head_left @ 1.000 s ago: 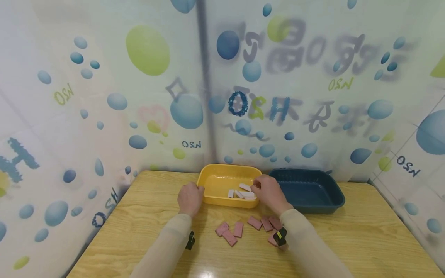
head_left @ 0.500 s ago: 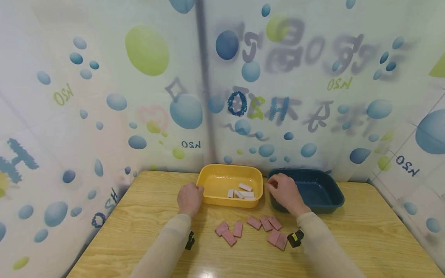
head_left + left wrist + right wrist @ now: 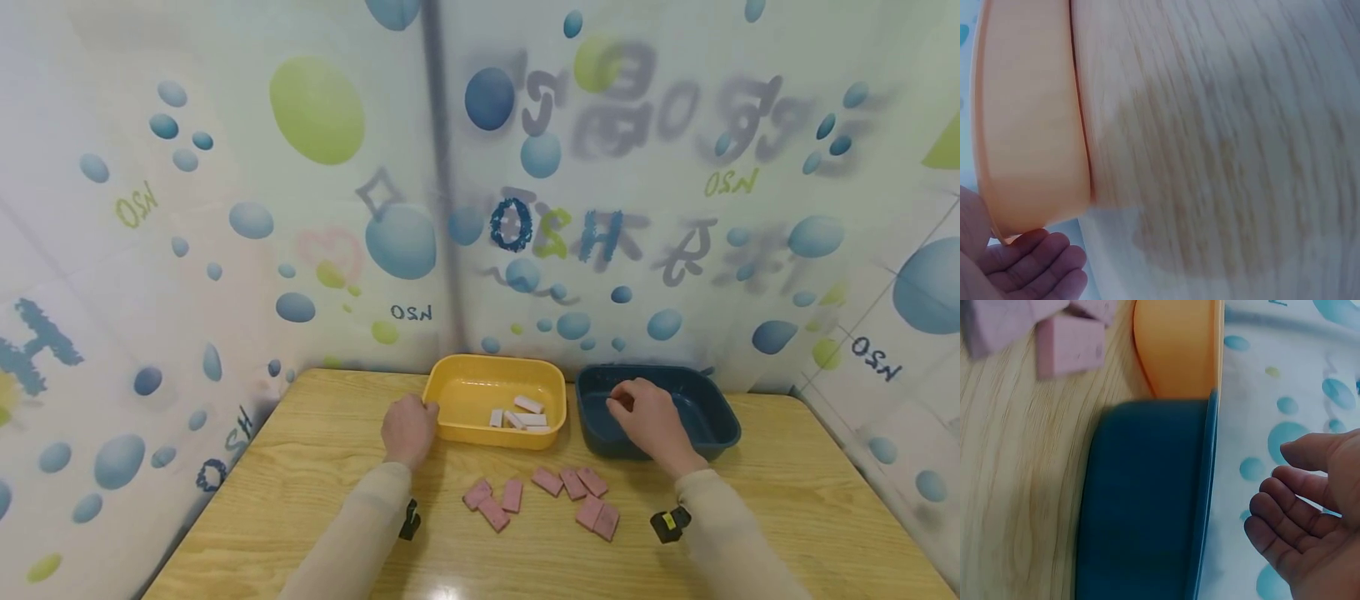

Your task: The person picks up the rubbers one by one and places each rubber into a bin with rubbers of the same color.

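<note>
My left hand (image 3: 409,430) grips the left end of a yellow plastic bin (image 3: 495,434). In the left wrist view its thumb lies at the rim and the curled fingers (image 3: 1041,262) sit against the outer wall. Several white blocks (image 3: 531,419) lie in the right part of that bin. My right hand (image 3: 654,421) hovers over a dark blue bin (image 3: 720,417), above its left half. From the right wrist, the thumb stands apart from the loosely bent fingers (image 3: 1279,519), and nothing shows between them.
Several pink blocks (image 3: 512,495) lie in two loose groups on the wooden table (image 3: 315,475), in front of the bins. The bins stand side by side against a patterned curtain (image 3: 360,275) at the table's back edge.
My right hand has moved right, from the white blocks in the yellow bin to over the blue bin. The left hand has kept its grip on the yellow bin.
</note>
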`<action>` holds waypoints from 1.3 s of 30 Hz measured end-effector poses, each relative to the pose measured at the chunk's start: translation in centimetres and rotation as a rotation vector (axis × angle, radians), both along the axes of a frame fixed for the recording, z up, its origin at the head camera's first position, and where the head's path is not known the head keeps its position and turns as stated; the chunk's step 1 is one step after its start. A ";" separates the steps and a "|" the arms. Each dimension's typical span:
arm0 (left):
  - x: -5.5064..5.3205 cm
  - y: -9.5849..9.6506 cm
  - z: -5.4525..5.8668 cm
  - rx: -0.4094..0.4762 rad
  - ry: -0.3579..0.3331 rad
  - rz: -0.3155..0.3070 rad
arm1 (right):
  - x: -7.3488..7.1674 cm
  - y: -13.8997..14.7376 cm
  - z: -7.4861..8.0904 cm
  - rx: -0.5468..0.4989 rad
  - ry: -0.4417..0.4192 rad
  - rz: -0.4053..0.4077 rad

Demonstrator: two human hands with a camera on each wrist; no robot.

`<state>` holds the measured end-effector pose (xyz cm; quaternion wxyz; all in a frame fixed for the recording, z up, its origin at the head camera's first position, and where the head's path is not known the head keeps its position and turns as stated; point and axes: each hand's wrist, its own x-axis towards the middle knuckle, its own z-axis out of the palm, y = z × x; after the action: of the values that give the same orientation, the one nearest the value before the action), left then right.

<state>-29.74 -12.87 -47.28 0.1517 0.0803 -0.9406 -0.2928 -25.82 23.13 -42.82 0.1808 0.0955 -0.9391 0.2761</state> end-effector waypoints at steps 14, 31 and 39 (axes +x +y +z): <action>0.1 -0.2 0.1 0.034 -0.034 0.003 | 1.4 5.5 -0.9 0.035 -0.012 -0.105; 1.4 -1.0 1.2 0.036 0.066 -0.003 | 2.4 12.4 -2.6 -0.024 0.040 -0.243; 2.6 -1.1 1.7 0.029 0.117 -0.044 | 3.0 13.8 -3.0 -0.044 -0.044 -0.325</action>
<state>-27.16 -13.92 -45.53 0.1988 0.0446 -0.9273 -0.3139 -22.80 36.91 -45.81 0.2044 -0.0679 -0.9397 0.2655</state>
